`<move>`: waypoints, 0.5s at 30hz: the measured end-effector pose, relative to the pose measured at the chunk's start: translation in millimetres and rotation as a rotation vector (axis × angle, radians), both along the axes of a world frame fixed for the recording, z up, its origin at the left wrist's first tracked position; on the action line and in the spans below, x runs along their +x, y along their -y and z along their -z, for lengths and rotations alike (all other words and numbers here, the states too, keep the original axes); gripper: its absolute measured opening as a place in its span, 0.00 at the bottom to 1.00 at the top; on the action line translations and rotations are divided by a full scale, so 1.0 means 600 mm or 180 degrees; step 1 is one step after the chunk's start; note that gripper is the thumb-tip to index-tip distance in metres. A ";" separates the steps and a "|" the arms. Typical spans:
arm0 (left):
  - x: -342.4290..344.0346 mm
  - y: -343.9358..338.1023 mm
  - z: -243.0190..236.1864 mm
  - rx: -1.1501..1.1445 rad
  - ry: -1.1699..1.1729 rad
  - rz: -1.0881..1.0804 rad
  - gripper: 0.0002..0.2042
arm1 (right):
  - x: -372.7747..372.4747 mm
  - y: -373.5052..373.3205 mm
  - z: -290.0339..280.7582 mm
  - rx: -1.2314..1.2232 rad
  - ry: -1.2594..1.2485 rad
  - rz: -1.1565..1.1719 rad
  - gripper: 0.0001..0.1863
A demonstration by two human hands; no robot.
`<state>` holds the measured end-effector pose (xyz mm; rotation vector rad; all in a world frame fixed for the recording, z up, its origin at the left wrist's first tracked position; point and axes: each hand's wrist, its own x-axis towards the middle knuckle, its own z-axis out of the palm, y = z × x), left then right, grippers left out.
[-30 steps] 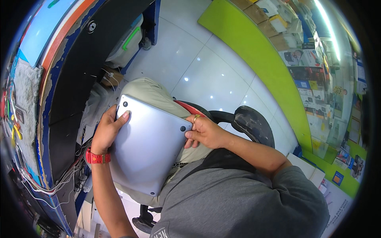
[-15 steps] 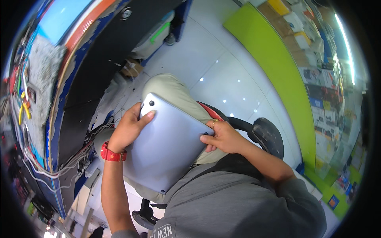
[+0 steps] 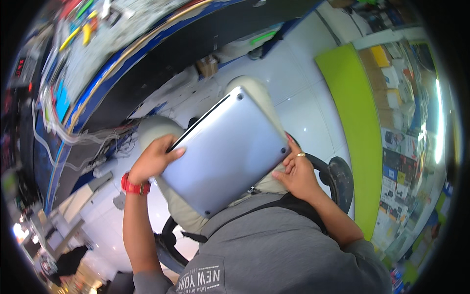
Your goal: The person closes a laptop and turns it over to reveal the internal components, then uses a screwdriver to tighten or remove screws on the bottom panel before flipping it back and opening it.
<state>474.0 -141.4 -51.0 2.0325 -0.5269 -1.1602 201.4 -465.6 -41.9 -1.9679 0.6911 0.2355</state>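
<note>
A silver-grey laptop (image 3: 225,152) lies underside up and tilted above my lap, with small dark round feet at its corners. My left hand (image 3: 155,159) grips its left edge, thumb on the underside and fingers beneath. A red watch (image 3: 135,184) is on that wrist. At the right edge, my right hand (image 3: 297,171) holds on near a corner foot; its fingers are bent against the edge, partly hidden, and the thumb is off the flat surface. A ring (image 3: 300,154) shows on one finger. Along the upper left side of the laptop runs a dark gap.
To the left stands a workbench (image 3: 161,29) with a grey mat, yellow-handled pliers (image 3: 87,33) and hanging white cables (image 3: 63,134). A chair armrest (image 3: 340,181) is beside my right arm. A green panel (image 3: 352,117) fronts a glass display case (image 3: 399,152) of boxed goods.
The view has turned, so the bench now runs across the top left. The laptop has rotated and tilted, baring its dark side gap. My right thumb has left its surface.
</note>
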 end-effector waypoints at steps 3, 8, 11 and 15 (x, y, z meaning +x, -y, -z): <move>0.015 -0.001 0.009 0.0109 -0.0221 0.0082 0.17 | 0.014 -0.023 0.014 -0.0264 0.0265 0.0096 0.44; 0.012 0.001 0.034 -0.0170 -0.0454 -0.0127 0.18 | 0.010 -0.095 -0.034 0.1375 -0.1000 0.0028 0.32; 0.015 0.003 0.036 -0.0068 -0.0221 0.0136 0.21 | 0.010 -0.142 -0.016 0.2387 -0.1078 0.0098 0.27; 0.008 0.033 0.013 -0.0032 -0.0125 0.0233 0.23 | -0.002 -0.182 0.025 0.2929 -0.0492 0.0406 0.25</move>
